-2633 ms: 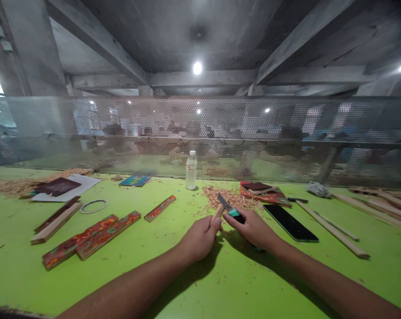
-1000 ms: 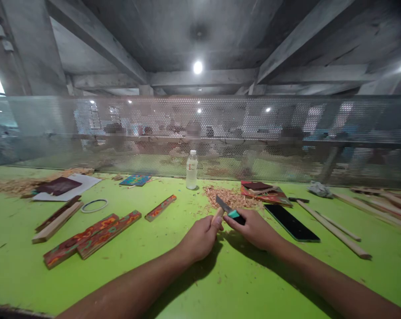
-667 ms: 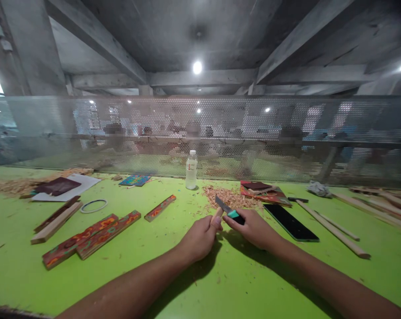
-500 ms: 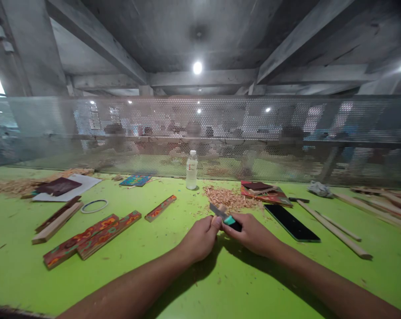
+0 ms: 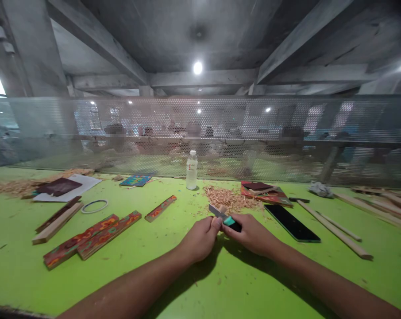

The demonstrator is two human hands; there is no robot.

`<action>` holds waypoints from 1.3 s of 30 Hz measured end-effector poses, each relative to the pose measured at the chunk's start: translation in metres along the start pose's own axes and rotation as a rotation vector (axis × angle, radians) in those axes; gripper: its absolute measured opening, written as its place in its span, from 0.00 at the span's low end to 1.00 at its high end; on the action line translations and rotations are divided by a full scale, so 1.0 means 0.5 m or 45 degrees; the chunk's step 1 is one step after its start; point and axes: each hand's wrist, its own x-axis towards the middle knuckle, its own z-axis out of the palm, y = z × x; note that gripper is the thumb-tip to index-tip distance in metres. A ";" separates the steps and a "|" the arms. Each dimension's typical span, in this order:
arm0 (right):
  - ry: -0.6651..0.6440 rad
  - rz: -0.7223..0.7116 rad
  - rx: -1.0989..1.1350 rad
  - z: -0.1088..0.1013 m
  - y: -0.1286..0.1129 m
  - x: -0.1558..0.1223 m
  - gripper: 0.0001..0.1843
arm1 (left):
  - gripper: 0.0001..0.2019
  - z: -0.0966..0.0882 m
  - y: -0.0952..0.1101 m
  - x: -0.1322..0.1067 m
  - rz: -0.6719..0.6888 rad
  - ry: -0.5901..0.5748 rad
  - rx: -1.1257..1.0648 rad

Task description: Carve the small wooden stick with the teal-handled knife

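My left hand is closed around a small wooden stick, whose tip pokes out past the thumb. My right hand grips a utility knife with a teal and black handle. Its grey blade lies across the stick close to my left thumb. Both hands hover just above the green table, near its middle. A heap of wood shavings lies right behind them.
A water bottle stands behind the shavings. Painted wood strips and plain strips lie at left, with a ring. A black phone and long sticks lie at right. A mesh screen closes the far edge.
The knife blade has slid down the stick towards my left thumb and sits lower and further left than before. The left hand has barely moved.
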 end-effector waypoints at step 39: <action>-0.049 0.002 0.021 -0.001 0.005 0.003 0.28 | 0.15 0.001 -0.016 0.006 -0.022 -0.060 -0.066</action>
